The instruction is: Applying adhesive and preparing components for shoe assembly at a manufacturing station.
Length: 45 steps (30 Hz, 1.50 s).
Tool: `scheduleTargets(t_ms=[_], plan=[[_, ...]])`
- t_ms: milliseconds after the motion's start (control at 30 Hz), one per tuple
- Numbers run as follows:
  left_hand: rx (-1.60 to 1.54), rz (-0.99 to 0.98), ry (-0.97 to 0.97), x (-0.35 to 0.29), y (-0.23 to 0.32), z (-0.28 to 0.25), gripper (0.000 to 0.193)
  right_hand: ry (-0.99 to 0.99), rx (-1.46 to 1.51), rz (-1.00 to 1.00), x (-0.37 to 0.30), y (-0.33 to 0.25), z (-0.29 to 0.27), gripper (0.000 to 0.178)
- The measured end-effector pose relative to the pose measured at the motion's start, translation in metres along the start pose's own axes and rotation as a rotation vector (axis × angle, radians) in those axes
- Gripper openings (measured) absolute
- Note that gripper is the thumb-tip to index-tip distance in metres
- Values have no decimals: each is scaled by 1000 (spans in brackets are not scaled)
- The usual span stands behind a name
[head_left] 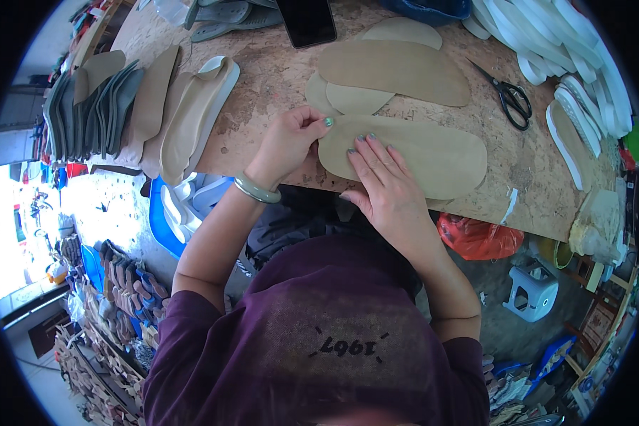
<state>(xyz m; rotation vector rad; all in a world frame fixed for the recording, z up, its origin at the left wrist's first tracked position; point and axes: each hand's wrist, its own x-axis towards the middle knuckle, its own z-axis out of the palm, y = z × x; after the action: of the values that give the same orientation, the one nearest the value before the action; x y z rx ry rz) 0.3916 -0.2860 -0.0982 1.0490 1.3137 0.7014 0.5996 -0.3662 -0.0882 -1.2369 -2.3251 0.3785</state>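
A tan insole (440, 157) lies lengthwise near the table's front edge, its rounded left end toward my left hand (285, 144). Thumb and forefinger of that hand pinch together at the end's rim. My right hand (385, 186) rests flat on the insole's near middle, fingers stretched forward and thumb out to the side. Just beyond, more tan insoles (397, 69) overlap one another. Black-handled scissors (511, 101) lie to their right, blades pointing away and left.
On the wooden table (263, 89), grey sole pieces (85, 113) and a white-edged sole (209, 113) stand at left. A phone (307, 25) lies at the back. White soles (547, 35) pile up far right. Below the edge hangs a red bag (479, 238); a grey stool (532, 291) stands lower right.
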Motion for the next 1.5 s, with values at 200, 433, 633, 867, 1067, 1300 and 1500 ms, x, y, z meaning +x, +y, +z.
scheduleTargets(t_ms=[200,433,633,867,1067,1300,1500], plan=[[520,413,188,-17,11,-2,13,72,57,-18,-10,4,-17,46],[858,999,-32,-67,16,66,37,503,-188,305,-31,120,-103,27],[1337,919,-85,-56,-1,74,63,110,-586,468,-14,217,-127,42],[1361,924,-28,-54,-7,79,58,-67,-753,477,4,246,-120,47],[1206,981,-2,-58,-12,63,50,190,-367,488,-27,225,-149,59],[1055,1174,49,-62,-22,70,34,740,1569,433,-82,183,-120,56],[1041,1078,-103,-72,-19,102,47,561,1518,287,-54,75,-66,59]])
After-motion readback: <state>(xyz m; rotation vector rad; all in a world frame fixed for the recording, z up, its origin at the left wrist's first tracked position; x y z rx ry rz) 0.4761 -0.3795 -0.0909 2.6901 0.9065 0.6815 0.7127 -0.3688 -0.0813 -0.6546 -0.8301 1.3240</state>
